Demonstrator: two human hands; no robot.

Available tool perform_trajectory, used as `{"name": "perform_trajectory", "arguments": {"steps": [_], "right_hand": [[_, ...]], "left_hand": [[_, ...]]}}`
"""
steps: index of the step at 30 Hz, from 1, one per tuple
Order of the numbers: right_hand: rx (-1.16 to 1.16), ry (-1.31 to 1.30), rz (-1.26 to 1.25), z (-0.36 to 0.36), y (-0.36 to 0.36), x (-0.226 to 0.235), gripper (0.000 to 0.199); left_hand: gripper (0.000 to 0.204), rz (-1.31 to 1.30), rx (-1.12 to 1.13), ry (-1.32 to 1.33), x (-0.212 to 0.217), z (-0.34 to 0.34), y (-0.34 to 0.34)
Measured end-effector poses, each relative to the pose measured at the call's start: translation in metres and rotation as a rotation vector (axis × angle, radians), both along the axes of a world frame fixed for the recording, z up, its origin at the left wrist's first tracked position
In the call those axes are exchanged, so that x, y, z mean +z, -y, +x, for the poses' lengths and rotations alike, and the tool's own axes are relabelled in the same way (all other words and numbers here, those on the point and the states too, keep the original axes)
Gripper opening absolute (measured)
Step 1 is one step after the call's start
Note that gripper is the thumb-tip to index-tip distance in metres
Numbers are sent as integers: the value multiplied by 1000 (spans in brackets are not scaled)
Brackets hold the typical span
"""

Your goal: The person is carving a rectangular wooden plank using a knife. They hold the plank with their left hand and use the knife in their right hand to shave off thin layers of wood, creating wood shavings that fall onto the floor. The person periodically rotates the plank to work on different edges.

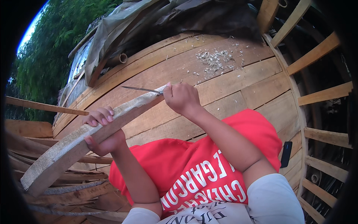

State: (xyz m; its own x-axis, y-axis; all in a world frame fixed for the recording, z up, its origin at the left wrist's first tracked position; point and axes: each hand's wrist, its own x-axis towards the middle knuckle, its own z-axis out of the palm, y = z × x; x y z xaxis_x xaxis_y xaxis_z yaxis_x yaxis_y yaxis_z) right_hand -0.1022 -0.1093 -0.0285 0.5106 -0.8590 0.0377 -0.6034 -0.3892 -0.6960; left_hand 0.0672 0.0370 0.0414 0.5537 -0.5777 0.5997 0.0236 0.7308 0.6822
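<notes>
The left hand [101, 131] grips a long, pale slab of wood [78, 143], fingers curled over its upper edge and the thumb pressed under it, so the hand is clamped around the slab near its middle. The slab runs slantwise from the lower left, where its rough cut end hangs over a pile of offcuts [71, 186], up toward the centre of the platform [238, 86]. The right hand [181, 98] is closed in a fist around the handle of a knife [143, 89]; the thin blade points left and lies against the slab's upper end, touching the wood there.

The platform is made of broad plank boards that curve with the lens. Near its far edge lies a scatter of pale shavings [215, 59]. Beyond that edge a dark, crumpled tarp [175, 18] covers a heap, with a grey sheet drooping at its left corner. Along the right edge of the platform runs a row of wooden slats [317, 54], spaced apart like a railing. A small black, oblong phone [286, 154] lies flat near the right edge, just beside the person's knee. A red cloth with white lettering [194, 168] covers the lap; the lettering runs across its lower part. A thin stick [44, 106] juts in from the left, behind the slab, with green trees [56, 44] beyond.
</notes>
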Motion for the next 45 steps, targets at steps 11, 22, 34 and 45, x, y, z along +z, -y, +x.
{"name": "perform_trajectory", "arguments": {"steps": [11, 22, 34, 45], "right_hand": [[-164, -114, 87, -19, 15, -39, 54], [-229, -143, 178, -24, 32, -63, 55], [-90, -112, 36, 7, -5, -30, 53], [-132, -69, 53, -14, 17, -55, 53]], "left_hand": [[46, 11, -9, 26, 7, -15, 12], [46, 17, -12, 70, 8, -20, 9], [44, 25, 91, -42, 4, -16, 5], [45, 39, 89, -97, 7, -19, 10]]}}
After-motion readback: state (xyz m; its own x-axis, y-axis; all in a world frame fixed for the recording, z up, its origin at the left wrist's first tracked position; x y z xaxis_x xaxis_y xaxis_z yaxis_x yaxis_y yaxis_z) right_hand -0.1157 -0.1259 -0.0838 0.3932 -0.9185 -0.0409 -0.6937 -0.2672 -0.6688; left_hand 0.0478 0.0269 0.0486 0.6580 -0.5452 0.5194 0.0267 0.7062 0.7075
